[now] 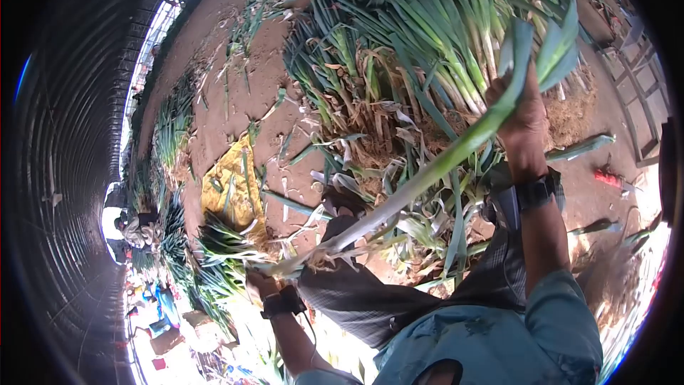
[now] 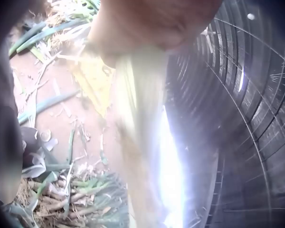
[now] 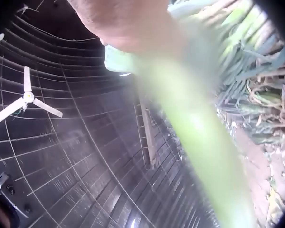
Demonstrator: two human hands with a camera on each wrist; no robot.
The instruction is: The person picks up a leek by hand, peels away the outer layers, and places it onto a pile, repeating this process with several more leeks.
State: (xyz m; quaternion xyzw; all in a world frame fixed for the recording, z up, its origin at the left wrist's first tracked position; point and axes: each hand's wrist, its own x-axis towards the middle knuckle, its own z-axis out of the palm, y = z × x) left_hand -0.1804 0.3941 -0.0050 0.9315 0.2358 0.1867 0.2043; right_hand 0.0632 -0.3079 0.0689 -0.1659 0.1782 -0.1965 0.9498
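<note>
A long green onion [image 1: 420,184] slants across the head view, green leaves at upper right and whitish root end at lower left. My right hand [image 1: 526,117] grips it just below the leaves. At the other end, my left hand [image 1: 262,286] holds the pale stalk close to the roots. The left wrist view shows a pale band [image 2: 145,90] running down from the left hand [image 2: 152,21], blurred and brownish lower down. In the right wrist view the green stalk [image 3: 199,137] passes under the right hand [image 3: 128,23].
A big heap of green onions [image 1: 442,36] lies ahead, with stripped leaves [image 1: 420,232] scattered between my feet. A bundle of green onions [image 1: 224,253] sits beside my left hand, near a yellow sack [image 1: 231,182]. Another person [image 1: 139,229] is farther off at left.
</note>
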